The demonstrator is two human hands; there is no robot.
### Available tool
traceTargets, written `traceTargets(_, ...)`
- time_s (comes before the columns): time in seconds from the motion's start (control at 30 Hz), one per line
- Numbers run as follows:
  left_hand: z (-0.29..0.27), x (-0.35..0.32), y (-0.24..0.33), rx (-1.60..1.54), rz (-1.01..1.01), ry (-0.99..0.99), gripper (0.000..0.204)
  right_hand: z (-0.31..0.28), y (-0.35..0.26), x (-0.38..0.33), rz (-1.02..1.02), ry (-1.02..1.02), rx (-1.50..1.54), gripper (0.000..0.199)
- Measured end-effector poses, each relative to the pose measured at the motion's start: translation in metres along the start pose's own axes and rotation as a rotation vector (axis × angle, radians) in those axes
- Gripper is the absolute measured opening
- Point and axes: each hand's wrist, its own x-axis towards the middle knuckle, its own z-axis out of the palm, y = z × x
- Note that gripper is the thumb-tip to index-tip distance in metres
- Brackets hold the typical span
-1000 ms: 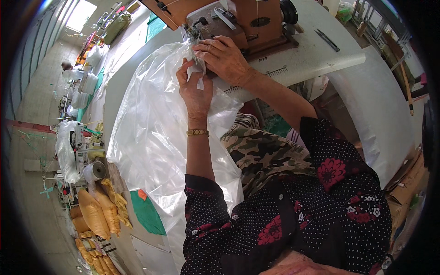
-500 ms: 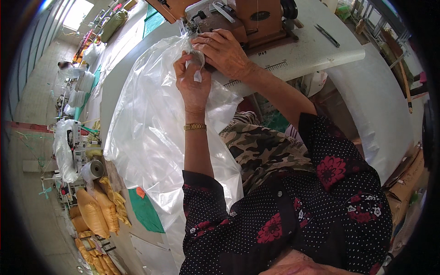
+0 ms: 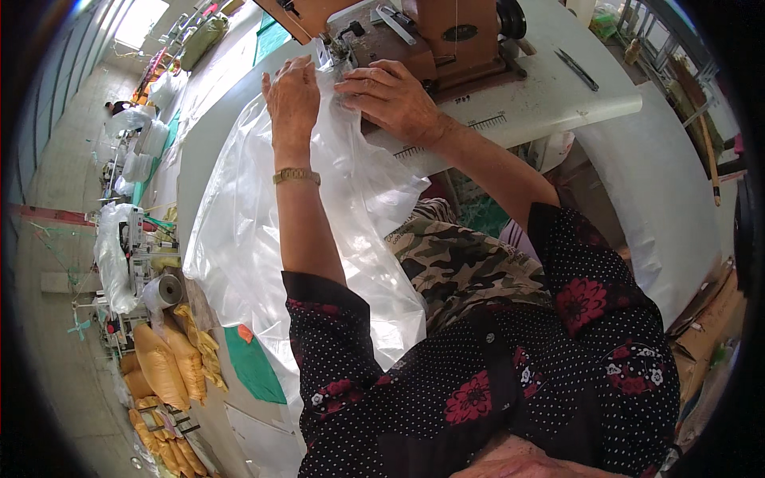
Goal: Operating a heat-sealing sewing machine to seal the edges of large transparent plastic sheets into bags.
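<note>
A large clear plastic sheet (image 3: 239,199) runs from the brown sewing machine (image 3: 454,36) over the table's near edge and down beside my lap. My left hand (image 3: 293,103), a gold watch at its wrist, has its fingers bent over the far edge of the sheet, left of the presser foot (image 3: 339,52). The fingertips are partly hidden. Right in front of the foot, my right hand (image 3: 394,99) grips the sheet between its thumb and fingers, with the forefinger reaching left. The folds under both hands hide the exact line of the edge.
Thread snips (image 3: 577,69) lie on the white table (image 3: 550,95), right of the machine. A printed ruler scale (image 3: 486,123) runs along its near edge. Yellow stuffed sacks (image 3: 159,366), a grey roll (image 3: 163,291) and more machines stand at the left. A person (image 3: 118,107) is far off there.
My left hand has moved left and away from me, off the bunched plastic beside my right hand. The right hand stays by the presser foot, its fingers slightly more spread.
</note>
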Motion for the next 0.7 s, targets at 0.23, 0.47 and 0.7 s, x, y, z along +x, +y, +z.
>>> traceTargets(0.23,0.008,0.008,-0.014,-0.268,-0.145,-0.214,0.037,0.002,-0.001,0.001,0.034,-0.004,0.039,0.023)
traceTargets(0.47,0.025,-0.007,-0.022,-0.749,-0.205,0.011,0.034,0.001,-0.004,0.005,0.044,-0.008,0.073,0.019)
traceTargets(0.7,0.023,-0.005,-0.014,-1.035,-0.422,-0.061,0.022,-0.003,-0.004,0.006,0.058,0.022,0.116,0.028)
